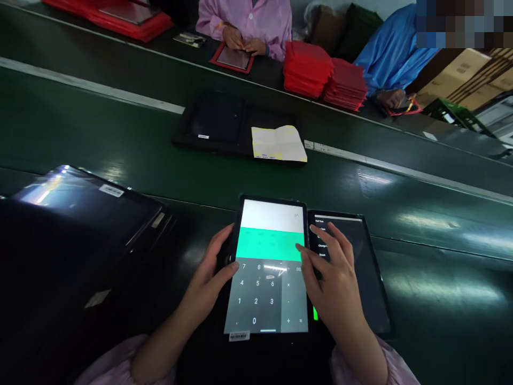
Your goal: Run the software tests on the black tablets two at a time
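A tablet (pixel 260 278) in front of me shows a calculator screen with a green band and a grey keypad. A small barcode label (pixel 239 336) sits at its lower left edge. My left hand (pixel 210 278) grips the tablet's left side, thumb on the front edge. My right hand (pixel 334 272) is open over the tablet's right side; its index fingertip is at the green band, touching or just above it. Beneath that hand, a second tablet (pixel 366 272) lies to the right with a dark text menu on its screen.
Dark tablets (pixel 88 198) are piled at left. A black tray (pixel 180 136) holds a dark tablet and a white paper (pixel 278 143). Across the line, a person in pink (pixel 246 21) handles a tablet beside stacked red sleeves (pixel 306 69); another wears blue (pixel 395 51). Cardboard boxes (pixel 455 75) stand behind.
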### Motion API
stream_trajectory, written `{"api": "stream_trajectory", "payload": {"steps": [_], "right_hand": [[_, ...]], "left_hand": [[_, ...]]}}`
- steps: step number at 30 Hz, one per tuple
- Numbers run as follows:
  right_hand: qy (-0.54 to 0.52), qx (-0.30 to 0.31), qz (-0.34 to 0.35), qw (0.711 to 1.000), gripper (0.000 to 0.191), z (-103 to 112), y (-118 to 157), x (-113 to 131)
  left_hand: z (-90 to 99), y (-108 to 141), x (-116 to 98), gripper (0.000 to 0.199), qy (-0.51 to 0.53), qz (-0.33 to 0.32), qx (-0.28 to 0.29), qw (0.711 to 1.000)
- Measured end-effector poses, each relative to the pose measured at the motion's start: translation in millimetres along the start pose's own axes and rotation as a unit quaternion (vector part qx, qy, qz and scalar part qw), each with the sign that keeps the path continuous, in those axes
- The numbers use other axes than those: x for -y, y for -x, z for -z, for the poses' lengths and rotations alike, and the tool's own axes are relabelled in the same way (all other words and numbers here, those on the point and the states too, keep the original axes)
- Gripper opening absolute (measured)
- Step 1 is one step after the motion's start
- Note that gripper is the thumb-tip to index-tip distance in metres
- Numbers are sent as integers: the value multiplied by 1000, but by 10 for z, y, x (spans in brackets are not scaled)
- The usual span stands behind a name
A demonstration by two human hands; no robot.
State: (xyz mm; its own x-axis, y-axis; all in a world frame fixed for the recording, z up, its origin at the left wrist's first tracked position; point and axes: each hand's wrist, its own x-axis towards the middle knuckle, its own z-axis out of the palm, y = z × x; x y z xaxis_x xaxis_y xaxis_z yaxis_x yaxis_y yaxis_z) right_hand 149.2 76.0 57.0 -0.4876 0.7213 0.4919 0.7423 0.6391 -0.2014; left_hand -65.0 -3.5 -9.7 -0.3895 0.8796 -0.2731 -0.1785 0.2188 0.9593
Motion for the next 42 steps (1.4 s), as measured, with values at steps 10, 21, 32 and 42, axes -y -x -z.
{"api": "stream_trajectory", "payload": {"steps": [10, 21, 32, 42], "right_hand": [[-105, 114, 66, 986, 30, 101, 7, 361], [-11, 14, -38, 999, 34, -48, 80, 88], [-13, 3, -47, 999, 34, -56, 101, 67], [56, -42, -116, 991, 35, 126, 238, -409]], "left_hand": [[-73, -17, -167, 77, -63, -4, -7, 998], [-7, 4, -26, 72, 5, -34, 22, 999], [-49, 45, -134, 71, 21, -7, 8, 1000], [-44, -72, -100, 73, 49, 13, -12, 999]]}}
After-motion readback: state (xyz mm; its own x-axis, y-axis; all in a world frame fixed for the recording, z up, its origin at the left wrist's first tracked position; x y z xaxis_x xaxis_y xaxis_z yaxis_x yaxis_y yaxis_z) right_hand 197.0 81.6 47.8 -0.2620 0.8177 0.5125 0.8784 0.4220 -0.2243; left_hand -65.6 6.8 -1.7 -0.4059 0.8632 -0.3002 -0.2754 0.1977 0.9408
